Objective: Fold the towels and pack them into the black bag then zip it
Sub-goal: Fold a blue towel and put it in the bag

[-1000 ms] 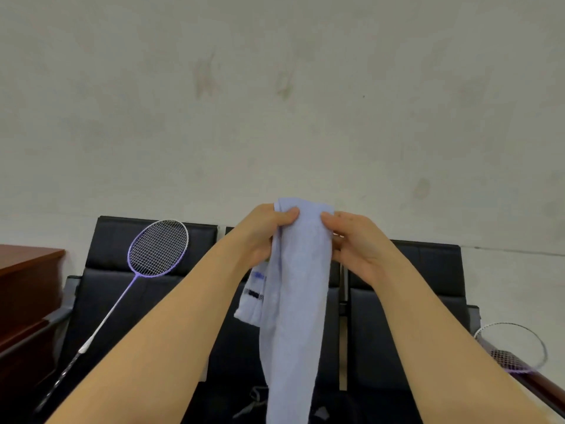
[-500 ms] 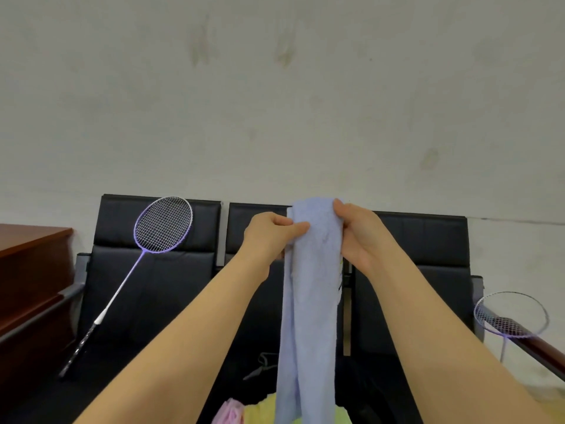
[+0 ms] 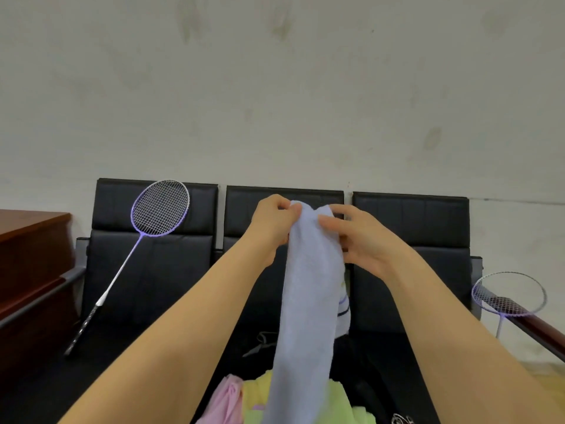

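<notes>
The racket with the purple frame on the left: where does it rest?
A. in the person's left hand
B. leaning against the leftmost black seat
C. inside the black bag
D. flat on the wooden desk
B: the purple-framed racket leans with its head against the backrest of the leftmost black seat, while both hands hold the light blue towel.

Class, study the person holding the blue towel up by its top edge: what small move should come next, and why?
Probably spread the top corners apart. Both hands, left hand and right hand, pinch the blue towel close together, so it hangs bunched and narrow, too crumpled to fold.
</notes>
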`<state>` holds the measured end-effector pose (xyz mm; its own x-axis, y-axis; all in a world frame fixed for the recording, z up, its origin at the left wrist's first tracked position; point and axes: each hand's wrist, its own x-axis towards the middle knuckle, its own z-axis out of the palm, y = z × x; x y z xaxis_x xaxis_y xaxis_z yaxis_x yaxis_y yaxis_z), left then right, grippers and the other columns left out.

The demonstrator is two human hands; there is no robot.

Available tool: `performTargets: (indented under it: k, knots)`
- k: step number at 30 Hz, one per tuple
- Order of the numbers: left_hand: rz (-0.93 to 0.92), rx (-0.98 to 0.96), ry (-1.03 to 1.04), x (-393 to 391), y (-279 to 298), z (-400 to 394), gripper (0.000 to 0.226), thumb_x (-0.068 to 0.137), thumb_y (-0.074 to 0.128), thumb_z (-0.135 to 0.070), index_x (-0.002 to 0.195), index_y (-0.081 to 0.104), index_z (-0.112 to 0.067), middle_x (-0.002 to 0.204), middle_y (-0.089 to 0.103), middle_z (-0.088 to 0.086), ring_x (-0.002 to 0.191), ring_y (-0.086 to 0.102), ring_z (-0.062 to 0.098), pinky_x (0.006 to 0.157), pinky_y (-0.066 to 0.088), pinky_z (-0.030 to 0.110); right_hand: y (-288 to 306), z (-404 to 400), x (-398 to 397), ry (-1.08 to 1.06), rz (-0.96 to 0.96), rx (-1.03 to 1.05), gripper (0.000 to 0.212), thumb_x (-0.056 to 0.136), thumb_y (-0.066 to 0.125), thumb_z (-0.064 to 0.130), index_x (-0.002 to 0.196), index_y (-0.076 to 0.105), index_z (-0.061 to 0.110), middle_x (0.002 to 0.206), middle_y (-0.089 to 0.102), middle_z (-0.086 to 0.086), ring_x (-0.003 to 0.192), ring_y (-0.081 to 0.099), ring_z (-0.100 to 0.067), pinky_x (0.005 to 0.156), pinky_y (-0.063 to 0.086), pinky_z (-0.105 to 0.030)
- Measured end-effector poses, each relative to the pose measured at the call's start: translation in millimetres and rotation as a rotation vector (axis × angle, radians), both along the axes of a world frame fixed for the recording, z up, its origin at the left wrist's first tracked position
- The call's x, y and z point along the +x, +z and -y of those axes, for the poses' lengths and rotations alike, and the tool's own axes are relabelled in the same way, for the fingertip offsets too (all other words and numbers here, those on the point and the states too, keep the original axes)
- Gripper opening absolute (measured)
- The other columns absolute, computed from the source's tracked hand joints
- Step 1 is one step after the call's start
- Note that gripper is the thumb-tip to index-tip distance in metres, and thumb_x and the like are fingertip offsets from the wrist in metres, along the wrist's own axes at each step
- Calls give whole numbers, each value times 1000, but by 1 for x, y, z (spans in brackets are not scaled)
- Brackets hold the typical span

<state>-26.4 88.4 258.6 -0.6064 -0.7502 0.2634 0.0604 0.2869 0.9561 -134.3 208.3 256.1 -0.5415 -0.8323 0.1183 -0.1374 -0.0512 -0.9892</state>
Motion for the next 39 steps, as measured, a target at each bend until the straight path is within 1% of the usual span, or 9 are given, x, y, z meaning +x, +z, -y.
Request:
performTargets:
  k: [3, 9, 14, 18, 25, 29, 33, 36, 39]
  knots:
    - [-13, -61, 103, 9, -10, -3, 12, 91, 63, -28, 94, 56, -19, 107, 59, 1, 103, 60, 22, 89, 54, 44, -4, 0, 3, -71, -8, -14, 63, 86, 70, 7, 140, 42, 25, 127, 55, -9, 107, 64, -29, 86, 57, -43]
    - [104, -127, -245, 42, -36, -11, 75, 82, 73, -19, 143, 29, -29, 122, 62, 6, 103, 66, 19, 89, 56, 40, -9, 9, 9, -94, 90, -212, 28, 93, 60, 5, 119, 58, 13, 115, 62, -9, 102, 63, -24, 76, 58, -35]
    - [-102, -78, -75, 37, -32, -5, 74, 82, 73, -11, 141, 34, -31, 109, 67, 10, 98, 67, 20, 86, 56, 39, -19, 8, 10, 102, 242, -155, 50, 88, 69, 30, 131, 54, 10, 126, 63, -11, 114, 63, -27, 97, 52, -50]
    - [-98, -42, 3, 30, -32, -4, 53, 85, 71, -17, 130, 46, -25, 113, 64, 11, 103, 64, 23, 91, 54, 44, -25, 1, 15, 119, -86, 84, 61, 87, 70, 12, 141, 45, 22, 131, 56, -3, 115, 60, -22, 92, 54, -43]
    - [126, -124, -232, 51, -42, 1, 88, 73, 80, -13, 144, 32, -32, 132, 54, 4, 116, 58, 21, 95, 52, 42, -21, 13, 23, -23, -72, -86, 34, 91, 64, 11, 123, 58, 18, 122, 60, -4, 111, 61, -23, 96, 53, -42]
    - [-14, -153, -85, 49, -35, 4, 67, 76, 75, -3, 133, 49, -26, 124, 59, 8, 111, 60, 22, 94, 53, 39, -23, 13, 24, 59, 55, -116, 40, 90, 67, 16, 128, 56, 19, 124, 60, -5, 112, 62, -24, 93, 55, -43]
    - [61, -306, 4, 44, -30, 2, 55, 79, 74, -10, 130, 55, -20, 129, 57, 4, 117, 56, 20, 99, 49, 37, -17, 9, 23, 51, -130, 31, 64, 82, 70, 1, 139, 48, 18, 131, 55, -7, 115, 60, -26, 93, 55, -40]
    - [177, -498, 108, 40, -26, -2, 49, 85, 69, -17, 132, 55, -16, 134, 55, 4, 123, 51, 20, 102, 42, 31, -12, 12, 28, -58, -329, 72, 53, 82, 70, 1, 133, 55, 12, 124, 61, -6, 111, 61, -21, 94, 53, -36]
    - [180, -563, 148, 40, -23, -4, 27, 88, 61, -13, 115, 65, -15, 110, 64, 1, 100, 57, 13, 79, 42, 20, -8, 14, 32, -123, -491, 86, 36, 84, 70, 7, 120, 65, 11, 109, 68, -4, 102, 64, -16, 87, 54, -30]
